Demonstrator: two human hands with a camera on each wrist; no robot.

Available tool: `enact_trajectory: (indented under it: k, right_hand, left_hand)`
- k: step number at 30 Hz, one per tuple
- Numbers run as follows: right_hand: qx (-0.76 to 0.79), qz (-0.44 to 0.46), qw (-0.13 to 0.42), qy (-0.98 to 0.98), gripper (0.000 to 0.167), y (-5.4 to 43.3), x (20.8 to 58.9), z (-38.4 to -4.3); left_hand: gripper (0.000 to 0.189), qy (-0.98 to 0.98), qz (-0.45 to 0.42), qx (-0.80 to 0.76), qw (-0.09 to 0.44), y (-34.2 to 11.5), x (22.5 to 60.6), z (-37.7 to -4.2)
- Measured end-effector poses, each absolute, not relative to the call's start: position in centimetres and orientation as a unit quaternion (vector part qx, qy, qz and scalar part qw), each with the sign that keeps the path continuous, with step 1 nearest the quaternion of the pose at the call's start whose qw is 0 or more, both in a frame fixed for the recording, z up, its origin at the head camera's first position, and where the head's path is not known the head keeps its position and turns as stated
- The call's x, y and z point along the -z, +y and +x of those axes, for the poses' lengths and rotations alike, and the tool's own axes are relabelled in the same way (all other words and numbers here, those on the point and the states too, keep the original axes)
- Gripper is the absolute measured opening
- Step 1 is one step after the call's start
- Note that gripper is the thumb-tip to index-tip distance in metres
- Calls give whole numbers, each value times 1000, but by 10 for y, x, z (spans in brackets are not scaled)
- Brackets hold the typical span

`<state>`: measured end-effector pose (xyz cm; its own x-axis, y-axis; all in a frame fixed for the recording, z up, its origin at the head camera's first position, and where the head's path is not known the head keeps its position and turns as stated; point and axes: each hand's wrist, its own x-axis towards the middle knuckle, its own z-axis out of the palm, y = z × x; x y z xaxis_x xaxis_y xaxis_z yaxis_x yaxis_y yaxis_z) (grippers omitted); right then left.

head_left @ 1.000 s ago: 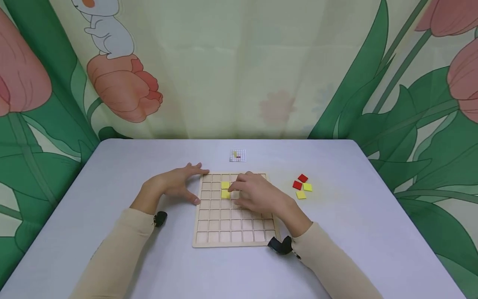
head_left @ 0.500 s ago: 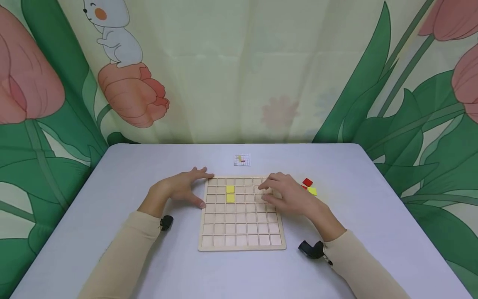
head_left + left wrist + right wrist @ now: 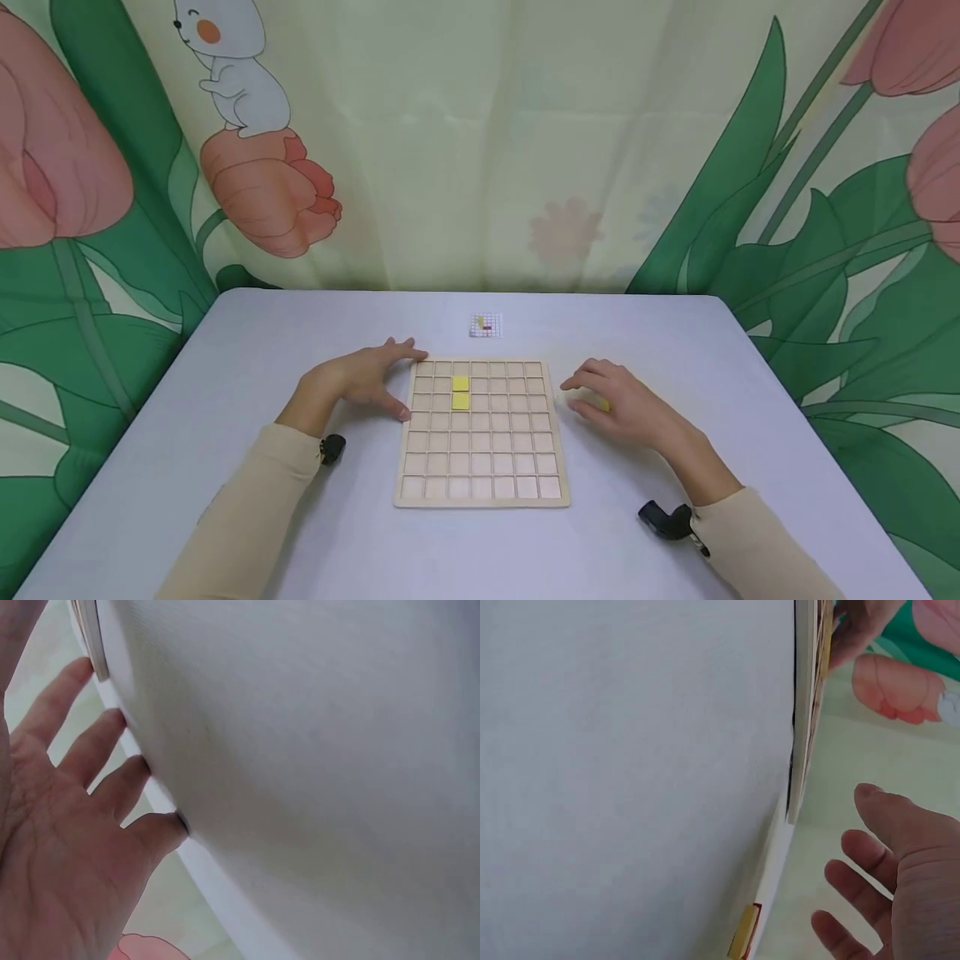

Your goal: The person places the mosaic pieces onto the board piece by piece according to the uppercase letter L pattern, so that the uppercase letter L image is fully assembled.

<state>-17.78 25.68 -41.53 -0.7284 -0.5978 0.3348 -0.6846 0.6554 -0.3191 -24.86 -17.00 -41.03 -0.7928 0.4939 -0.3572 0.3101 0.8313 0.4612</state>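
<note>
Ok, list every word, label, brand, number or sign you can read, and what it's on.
None readable in any view.
Small card: printed grid with coloured cells; any lettering is too small to read.
Wooden board and yellow tiles: no lettering visible.

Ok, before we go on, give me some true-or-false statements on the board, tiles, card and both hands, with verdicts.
1. The left hand touches the left side of the board. True.
2. Two yellow tiles sit in the board, in neighbouring cells. True.
3. Those tiles lie side by side in the nearest row. False: they share one column, one behind the other, near the far edge.
4. The right hand is off the board, to its right. True.
5. The small card lies on the board. False: it lies beyond the far edge, apart from the board.
</note>
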Motion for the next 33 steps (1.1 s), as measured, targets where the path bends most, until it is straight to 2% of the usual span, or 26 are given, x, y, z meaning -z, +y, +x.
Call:
enact_trajectory:
  k: [15,28,33]
  right_hand:
    - [-214,334,127,-909,21,291,424,-175]
    - [-210,263,72,-939,32,314,422,-168]
    - [-214,236,46,-947,44,325,422,-170]
  left_hand:
    - [102,919,221,-213,246,-174,413,-248]
    - [101,920,226,-206,246,-170,408,-252]
    - [102,921,219,-205,247,-171,406,-249]
